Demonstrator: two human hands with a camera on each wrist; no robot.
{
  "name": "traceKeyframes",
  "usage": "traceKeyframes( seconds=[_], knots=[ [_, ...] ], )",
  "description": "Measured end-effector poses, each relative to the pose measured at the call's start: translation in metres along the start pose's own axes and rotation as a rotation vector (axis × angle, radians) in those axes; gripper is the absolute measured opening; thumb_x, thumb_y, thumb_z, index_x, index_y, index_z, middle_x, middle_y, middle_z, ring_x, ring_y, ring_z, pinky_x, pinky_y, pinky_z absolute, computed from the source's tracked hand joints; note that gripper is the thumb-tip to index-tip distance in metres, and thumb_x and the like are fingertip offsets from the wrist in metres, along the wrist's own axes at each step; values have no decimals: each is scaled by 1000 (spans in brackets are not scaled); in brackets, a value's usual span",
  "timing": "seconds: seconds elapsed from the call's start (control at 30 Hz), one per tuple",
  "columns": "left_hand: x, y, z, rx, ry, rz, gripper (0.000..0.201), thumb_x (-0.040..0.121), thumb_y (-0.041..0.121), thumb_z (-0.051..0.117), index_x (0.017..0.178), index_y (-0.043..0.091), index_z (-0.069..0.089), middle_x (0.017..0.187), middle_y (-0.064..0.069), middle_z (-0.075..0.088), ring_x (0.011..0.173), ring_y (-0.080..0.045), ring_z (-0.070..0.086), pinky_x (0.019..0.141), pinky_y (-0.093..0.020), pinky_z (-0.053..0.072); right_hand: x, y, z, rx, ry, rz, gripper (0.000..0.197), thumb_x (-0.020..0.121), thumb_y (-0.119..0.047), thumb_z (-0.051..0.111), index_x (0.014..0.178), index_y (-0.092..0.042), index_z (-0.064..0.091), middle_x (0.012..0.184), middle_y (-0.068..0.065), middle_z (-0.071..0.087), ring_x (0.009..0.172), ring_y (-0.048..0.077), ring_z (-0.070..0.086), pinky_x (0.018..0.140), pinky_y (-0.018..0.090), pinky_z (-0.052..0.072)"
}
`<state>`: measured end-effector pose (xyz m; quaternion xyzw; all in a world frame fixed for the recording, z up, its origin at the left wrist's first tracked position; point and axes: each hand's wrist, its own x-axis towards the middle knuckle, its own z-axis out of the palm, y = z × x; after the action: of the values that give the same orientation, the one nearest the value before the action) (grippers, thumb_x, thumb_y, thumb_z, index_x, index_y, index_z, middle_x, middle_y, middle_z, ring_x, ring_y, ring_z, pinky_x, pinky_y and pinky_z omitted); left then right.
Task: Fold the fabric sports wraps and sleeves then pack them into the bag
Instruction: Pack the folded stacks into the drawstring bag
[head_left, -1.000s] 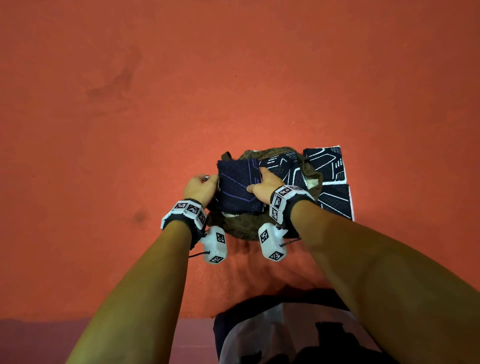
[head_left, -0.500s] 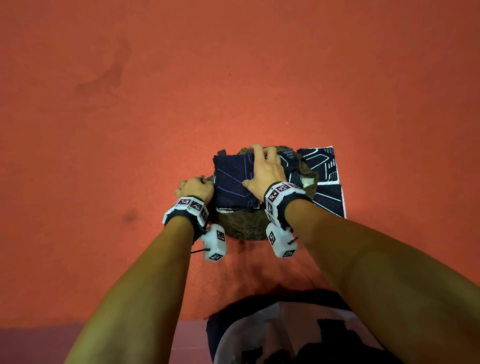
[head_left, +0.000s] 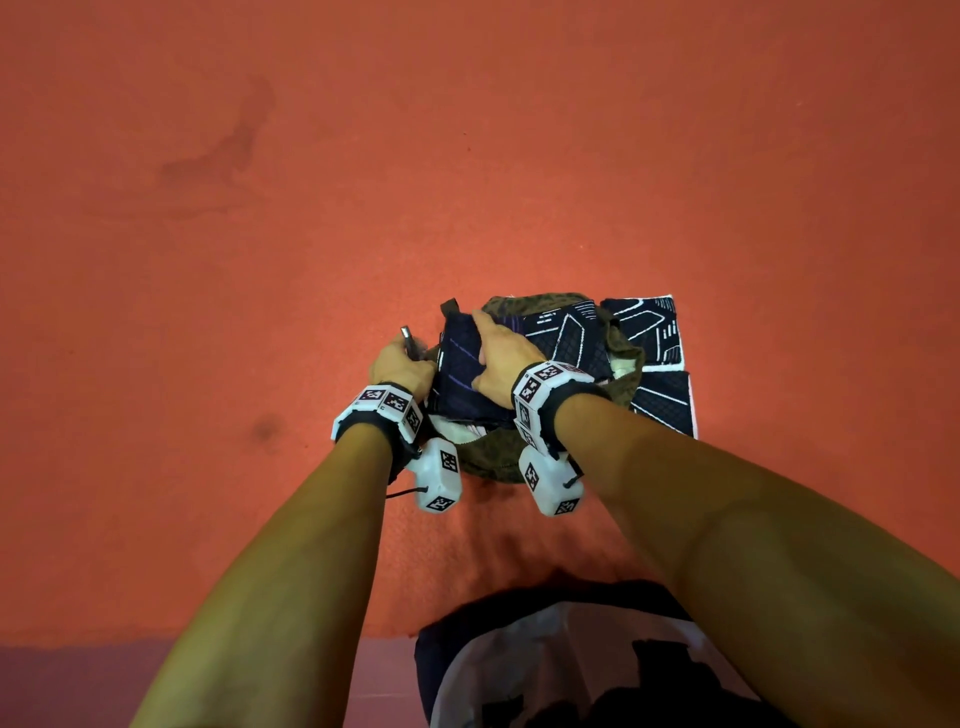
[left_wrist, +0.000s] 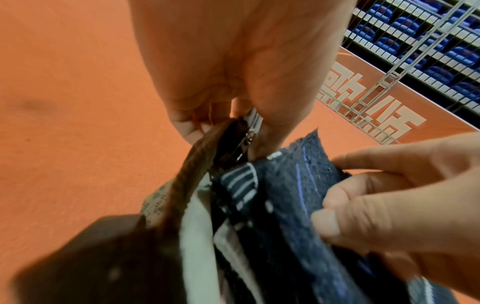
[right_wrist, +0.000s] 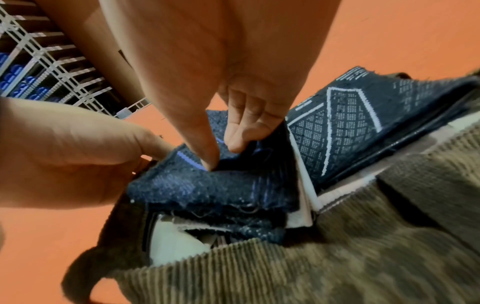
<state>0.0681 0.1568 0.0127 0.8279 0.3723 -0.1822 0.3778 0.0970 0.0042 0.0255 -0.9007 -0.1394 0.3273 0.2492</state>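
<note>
folded navy wrap (head_left: 462, 364) stands half inside the open mouth of the olive corduroy bag (head_left: 491, 457) on the orange floor (head_left: 260, 208), with the right hand (head_left: 501, 364) in a narrow grip, thumb and fingers pinching its top fold. just left of it, the left hand (head_left: 402, 364) holds the bag's zipper edge (left_wrist: 244, 139). another patterned wrap (head_left: 660, 364) lies flat at the bag's right side.

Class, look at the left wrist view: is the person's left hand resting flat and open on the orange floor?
No: the left hand is raised, its fingers pinching the bag edge by the zipper.
</note>
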Motion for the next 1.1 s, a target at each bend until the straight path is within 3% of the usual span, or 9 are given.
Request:
traceKeyframes(
  seconds=[0.13, 0.23, 0.43, 0.53, 0.63, 0.7, 0.87, 1.1],
  knots=[
    [1, 4, 1, 33, -50, -23, 23, 90, 19, 64, 102, 0, 70, 97, -18, 70, 88, -34, 65, 68, -34, 46, 1, 7, 3, 16, 1, 34, 90, 82, -9, 72, 154, -13, 18, 110, 11, 64, 98, 32, 64, 83, 46, 56],
    [-2, 5, 0, 2, -7, -25, 21, 91, 22, 64, 100, 3, 70, 89, -13, 65, 82, -30, 60, 70, -33, 46, -1, 11, 5, 18, -52, 30, 90, 80, -10, 74, 154, -18, 23, 97, 8, 67, 88, 29, 66, 81, 48, 58],
    [-7, 9, -10, -99, 90, 13, 14, 90, 18, 59, 92, 7, 68, 90, -13, 66, 90, -32, 64, 74, -34, 49, -8, 14, 10, 47, -77, 19, 94, 81, -9, 75, 156, -21, 20, 98, 10, 68, 91, 29, 66, 85, 47, 56],
    [-10, 13, -14, -205, 131, 21, 15, 89, 18, 59, 87, 10, 72, 90, -11, 71, 89, -31, 66, 78, -35, 54, -10, 11, 9, 44, -116, 21, 93, 83, -11, 74, 158, -21, 19, 106, 9, 67, 97, 29, 64, 89, 46, 55],
    [-13, 22, -17, -321, 117, 56, 20, 88, 11, 57, 72, 21, 64, 75, 1, 66, 74, -19, 60, 63, -25, 45, -12, 5, 8, 9, -148, 4, 85, 86, -11, 69, 157, -17, 22, 122, 10, 61, 112, 31, 59, 93, 39, 51],
    [-15, 26, -19, -353, 76, 71, 23, 86, 7, 55, 70, 21, 64, 71, 2, 64, 68, -16, 59, 57, -23, 43, -13, 2, 11, 5, -141, 6, 86, 86, -7, 65, 158, -15, 18, 129, 12, 56, 119, 33, 55, 90, 35, 48],
    [-21, 21, -21, -414, 20, 48, 24, 81, 1, 56, 69, 18, 67, 69, 0, 66, 65, -17, 61, 60, -23, 47, -13, -3, 20, 81, -139, 41, 102, 85, -2, 61, 159, -19, -8, 152, 16, 33, 137, 33, 40, 110, 42, 41],
    [-27, 23, -19, -366, -83, 79, 23, 76, -3, 60, 70, 17, 71, 71, 0, 70, 73, -19, 64, 66, -25, 50, -11, -5, 23, 40, -197, -5, 88, 89, 0, 51, 159, -12, -1, 168, 8, 0, 154, 22, 6, 124, 36, 13]
  ],
)
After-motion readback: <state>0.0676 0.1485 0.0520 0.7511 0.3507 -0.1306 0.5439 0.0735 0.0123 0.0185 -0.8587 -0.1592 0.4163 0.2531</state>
